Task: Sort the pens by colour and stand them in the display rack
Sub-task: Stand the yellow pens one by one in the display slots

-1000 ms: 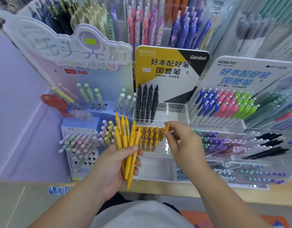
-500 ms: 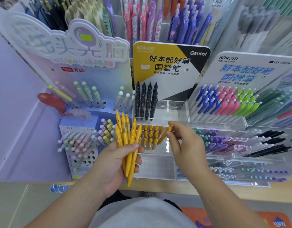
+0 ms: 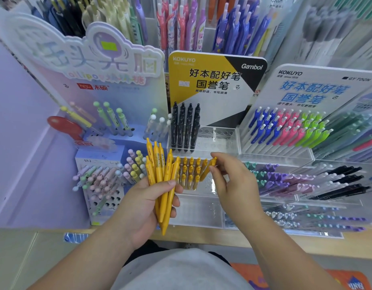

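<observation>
The left hand (image 3: 147, 204) sits at about seven o'clock of the view's centre, its fingers curled shut around a bundle of yellow pens (image 3: 163, 181); the thumb lies across the barrels, and the pens fan out toward twelve o'clock above the fist, with their tips poking out below it toward six. The right hand (image 3: 235, 185) lies at about four o'clock of centre, and its thumb and forefinger pinch a single yellow pen (image 3: 208, 168) near its upper end, the other fingers loosely bent. That pen leans, its clicker end at one o'clock by the fingertips (image 3: 212, 169) and its barrel running down toward seven into the clear acrylic rack (image 3: 203, 191). Just to its nine o'clock side, rows of yellow pens already standing (image 3: 190, 171) fill the rack. At twelve o'clock of these, black pens (image 3: 186, 126) stand in an upper clear tier.
</observation>
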Motion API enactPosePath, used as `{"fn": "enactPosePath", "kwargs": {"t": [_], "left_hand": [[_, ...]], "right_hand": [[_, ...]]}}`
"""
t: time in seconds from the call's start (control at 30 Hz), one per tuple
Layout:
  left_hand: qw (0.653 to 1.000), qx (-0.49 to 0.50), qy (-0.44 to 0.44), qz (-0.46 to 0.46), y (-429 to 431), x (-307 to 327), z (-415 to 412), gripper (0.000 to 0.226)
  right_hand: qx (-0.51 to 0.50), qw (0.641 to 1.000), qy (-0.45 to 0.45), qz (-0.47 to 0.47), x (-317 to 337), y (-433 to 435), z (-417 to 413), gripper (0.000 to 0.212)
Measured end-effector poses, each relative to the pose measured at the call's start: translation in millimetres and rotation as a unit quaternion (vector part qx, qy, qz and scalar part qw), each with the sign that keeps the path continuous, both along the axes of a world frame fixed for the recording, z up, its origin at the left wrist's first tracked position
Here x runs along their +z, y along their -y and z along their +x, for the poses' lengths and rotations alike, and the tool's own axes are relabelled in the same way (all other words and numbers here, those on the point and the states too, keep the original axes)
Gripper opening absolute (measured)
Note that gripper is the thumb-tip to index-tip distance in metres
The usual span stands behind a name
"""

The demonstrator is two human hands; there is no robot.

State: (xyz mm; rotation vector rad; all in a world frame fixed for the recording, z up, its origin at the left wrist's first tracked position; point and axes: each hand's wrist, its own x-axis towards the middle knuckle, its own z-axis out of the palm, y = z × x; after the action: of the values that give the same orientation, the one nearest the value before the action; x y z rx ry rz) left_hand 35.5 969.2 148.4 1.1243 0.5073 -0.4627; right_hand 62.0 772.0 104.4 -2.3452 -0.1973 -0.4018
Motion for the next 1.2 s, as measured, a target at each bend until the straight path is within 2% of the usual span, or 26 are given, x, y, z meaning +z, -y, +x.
{"fn": "enactPosePath", "kwargs": {"t": [0.13,0.43,0.7,0.83,1.0,1.13,1.2], "left_hand": [[1.0,-0.002,0.001,0.0,-2.0,-0.3,-0.4,0.038],[1.0,-0.001,0.0,-0.005,-4.4,-1.3,0.3,0.023],[1.0,-0.015,0.001,0.003,-4.0,0.5,1.4,0.028],[1.0,-0.021,0.005,0.006,-2.8,1.6,1.4,0.038],[1.0,-0.021,0.01,0.005,-1.4,2.2,-0.6,0.038],[0.999,-0.028,0.016,0.001,0.0,2.9,-2.4,0.034],[0.999,-0.038,0.02,-0.003,1.0,3.0,-3.4,0.033]], "right_hand": [[-0.002,1.0,0.003,-0.001,-2.0,0.9,1.3,0.028],[-0.006,1.0,0.008,-0.003,-2.9,2.1,1.3,0.027],[0.02,1.0,-0.016,-0.013,-19.1,-2.4,1.5,0.023],[0.029,0.999,-0.005,-0.027,-29.3,-4.0,0.8,0.029],[0.036,0.999,0.0,-0.027,-30.0,-3.8,2.7,0.029],[0.03,0.999,-0.038,-0.014,-22.8,-3.3,0.3,0.033],[0.017,0.996,-0.078,0.034,-12.1,-4.4,-3.9,0.034]]}}
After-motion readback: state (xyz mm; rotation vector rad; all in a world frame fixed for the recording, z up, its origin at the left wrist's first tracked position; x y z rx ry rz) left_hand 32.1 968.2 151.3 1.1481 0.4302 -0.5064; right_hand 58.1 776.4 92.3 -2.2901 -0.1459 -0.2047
